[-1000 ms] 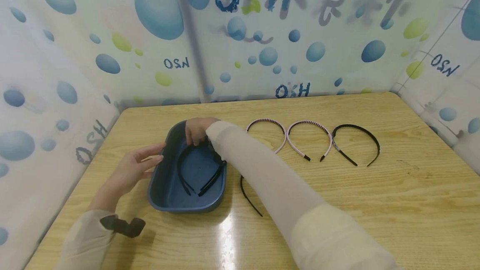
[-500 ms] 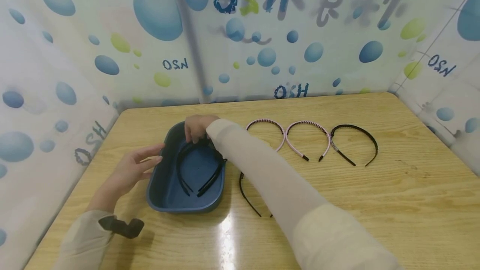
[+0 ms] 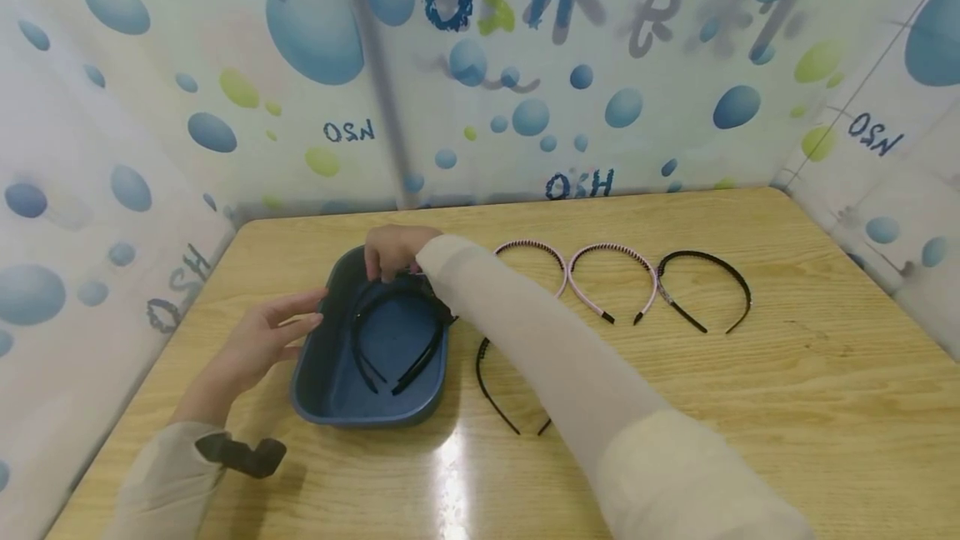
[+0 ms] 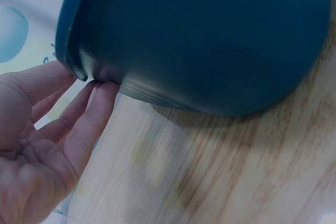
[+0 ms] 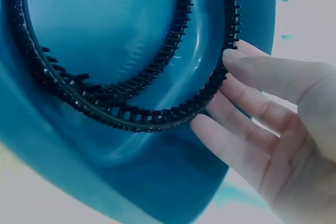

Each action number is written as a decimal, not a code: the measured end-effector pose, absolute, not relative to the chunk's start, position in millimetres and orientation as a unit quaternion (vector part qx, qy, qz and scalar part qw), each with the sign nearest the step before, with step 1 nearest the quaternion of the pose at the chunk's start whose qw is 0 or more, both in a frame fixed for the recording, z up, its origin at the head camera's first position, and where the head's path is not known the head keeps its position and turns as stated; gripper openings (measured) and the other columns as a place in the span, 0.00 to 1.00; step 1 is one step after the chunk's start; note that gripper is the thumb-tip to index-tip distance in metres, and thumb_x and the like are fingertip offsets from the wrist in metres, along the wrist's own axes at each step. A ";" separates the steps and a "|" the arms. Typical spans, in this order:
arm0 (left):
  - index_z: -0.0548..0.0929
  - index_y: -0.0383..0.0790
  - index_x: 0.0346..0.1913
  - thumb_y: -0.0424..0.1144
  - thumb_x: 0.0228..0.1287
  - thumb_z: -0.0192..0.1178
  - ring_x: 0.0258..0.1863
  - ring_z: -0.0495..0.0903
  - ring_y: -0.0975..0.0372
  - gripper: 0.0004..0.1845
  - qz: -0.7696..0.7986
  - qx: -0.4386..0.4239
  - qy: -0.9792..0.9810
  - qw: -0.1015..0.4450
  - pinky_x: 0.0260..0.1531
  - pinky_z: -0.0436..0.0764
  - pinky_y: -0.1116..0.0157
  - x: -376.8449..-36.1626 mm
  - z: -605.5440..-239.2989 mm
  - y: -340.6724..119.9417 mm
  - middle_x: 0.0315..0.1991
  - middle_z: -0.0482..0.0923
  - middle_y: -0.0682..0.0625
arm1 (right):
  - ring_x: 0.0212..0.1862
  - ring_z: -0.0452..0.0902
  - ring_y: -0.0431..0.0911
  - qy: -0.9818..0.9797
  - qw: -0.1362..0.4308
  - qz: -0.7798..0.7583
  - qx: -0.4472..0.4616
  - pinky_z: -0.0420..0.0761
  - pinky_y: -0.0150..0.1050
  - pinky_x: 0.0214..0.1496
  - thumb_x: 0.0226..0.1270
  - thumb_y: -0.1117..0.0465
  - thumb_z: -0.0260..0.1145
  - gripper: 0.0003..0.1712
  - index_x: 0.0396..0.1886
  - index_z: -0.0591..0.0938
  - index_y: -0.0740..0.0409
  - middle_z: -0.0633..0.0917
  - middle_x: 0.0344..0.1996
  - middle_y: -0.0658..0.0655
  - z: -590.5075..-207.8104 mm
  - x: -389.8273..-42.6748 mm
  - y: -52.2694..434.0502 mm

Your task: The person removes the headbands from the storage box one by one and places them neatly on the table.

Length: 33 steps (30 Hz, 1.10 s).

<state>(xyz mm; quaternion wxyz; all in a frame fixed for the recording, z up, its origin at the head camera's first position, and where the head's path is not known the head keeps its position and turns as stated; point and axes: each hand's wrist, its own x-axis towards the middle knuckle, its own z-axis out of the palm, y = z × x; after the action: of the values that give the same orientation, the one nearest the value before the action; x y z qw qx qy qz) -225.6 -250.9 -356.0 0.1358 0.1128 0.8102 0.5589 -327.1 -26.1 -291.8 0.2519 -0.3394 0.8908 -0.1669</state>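
Note:
A deep blue plastic basin (image 3: 397, 348) stands at the left of the table with several black headbands inside. In the right wrist view my right hand (image 5: 278, 129) pinches a black toothed headband (image 5: 152, 121) between thumb and fingers, its outer edge sparkly. Another toothed headband (image 5: 170, 51) lies under it in the basin. The head view shows that same hand reaching down over the basin's far end, its fingertips partly hidden. My left hand (image 3: 262, 336) touches the basin's left rim from outside, fingers fairly straight; in the left wrist view its fingertips meet the rim and outer wall.
Right of the basin lie two pink-and-black headbands (image 3: 611, 245) (image 3: 527, 243) and a black one (image 3: 701, 254) in a row on the wooden table (image 3: 787, 407). A thin black headband (image 3: 491, 398) lies nearer, partly behind the right sleeve (image 3: 555, 332). Patterned curtains (image 3: 495, 132) enclose the table.
My right hand rises slightly over the basin, still pinching the headband, and more of the black bands shows below it. My left hand stays at the rim. The head view shifts slightly.

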 end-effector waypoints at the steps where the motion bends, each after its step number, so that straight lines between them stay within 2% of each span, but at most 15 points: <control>1: 0.61 0.32 0.66 0.41 0.67 0.53 0.49 0.69 0.75 0.29 0.559 0.113 0.811 0.135 0.41 0.78 0.64 -225.7 -356.1 -251.1 0.66 0.54 0.33 | 0.40 0.72 0.40 0.889 0.249 -0.167 -0.345 0.77 0.35 0.33 0.64 0.68 0.60 0.17 0.51 0.81 0.51 0.78 0.49 0.48 -291.3 -327.2 -26.4; 4: 0.62 0.33 0.66 0.41 0.67 0.53 0.49 0.69 0.75 0.28 0.559 0.116 0.810 0.132 0.41 0.78 0.64 -225.7 -356.7 -251.5 0.65 0.57 0.35 | 0.44 0.73 0.39 0.888 0.238 -0.165 -0.357 0.78 0.35 0.35 0.63 0.68 0.61 0.17 0.50 0.81 0.51 0.79 0.49 0.48 -289.5 -327.4 -27.8; 9: 0.63 0.34 0.66 0.40 0.68 0.53 0.49 0.70 0.74 0.27 0.565 0.119 0.806 0.132 0.41 0.78 0.64 -226.8 -359.0 -252.8 0.63 0.60 0.41 | 0.44 0.74 0.39 0.889 0.226 -0.154 -0.368 0.79 0.37 0.36 0.62 0.69 0.62 0.17 0.49 0.82 0.50 0.80 0.48 0.47 -286.4 -327.8 -30.3; 16: 0.62 0.33 0.66 0.40 0.68 0.53 0.49 0.70 0.75 0.28 0.559 0.120 0.810 0.133 0.41 0.78 0.64 -227.1 -358.7 -253.1 0.66 0.55 0.34 | 0.45 0.74 0.39 0.889 0.213 -0.137 -0.381 0.78 0.34 0.33 0.62 0.67 0.63 0.16 0.49 0.83 0.50 0.80 0.48 0.48 -282.4 -327.1 -30.3; 33: 0.61 0.32 0.66 0.41 0.68 0.53 0.49 0.69 0.76 0.28 0.558 0.124 0.810 0.131 0.42 0.77 0.64 -225.1 -356.7 -252.0 0.66 0.54 0.33 | 0.38 0.77 0.44 0.864 0.188 -0.169 -0.435 0.77 0.34 0.31 0.60 0.72 0.61 0.18 0.49 0.82 0.56 0.81 0.47 0.53 -263.8 -317.7 -20.4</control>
<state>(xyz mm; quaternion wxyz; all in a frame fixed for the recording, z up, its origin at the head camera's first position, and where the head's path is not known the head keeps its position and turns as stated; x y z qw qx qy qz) -225.1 -252.0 -356.7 0.1310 0.1244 0.8103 0.5575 -317.7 -20.4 -263.8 0.1881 -0.4354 0.8639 -0.1694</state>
